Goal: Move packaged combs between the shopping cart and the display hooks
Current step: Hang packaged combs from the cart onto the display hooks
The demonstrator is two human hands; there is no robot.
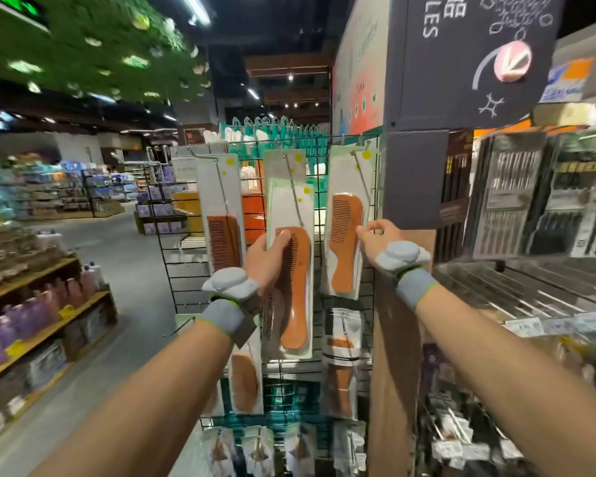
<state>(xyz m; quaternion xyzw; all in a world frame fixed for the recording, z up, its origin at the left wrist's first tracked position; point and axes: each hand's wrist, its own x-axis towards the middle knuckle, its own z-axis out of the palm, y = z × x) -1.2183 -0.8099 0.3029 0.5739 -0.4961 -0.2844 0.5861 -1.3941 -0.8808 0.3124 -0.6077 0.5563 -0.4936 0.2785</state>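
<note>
Wire display grid (183,270) stands mid-frame in a shop aisle; grey floor (117,263) and stocked shelving (31,304) lie at left; left grip (265,263) is clamped on the centre packaged comb (295,304) at its hook (295,194); right grip (381,237) pinches the edge of the right packaged comb (346,242), which hangs on the grid.

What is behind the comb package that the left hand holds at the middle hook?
The top of another package shows above it, hanging against the black wire grid. The held package and the left hand cover the rest, so its comb cannot be seen.
</note>
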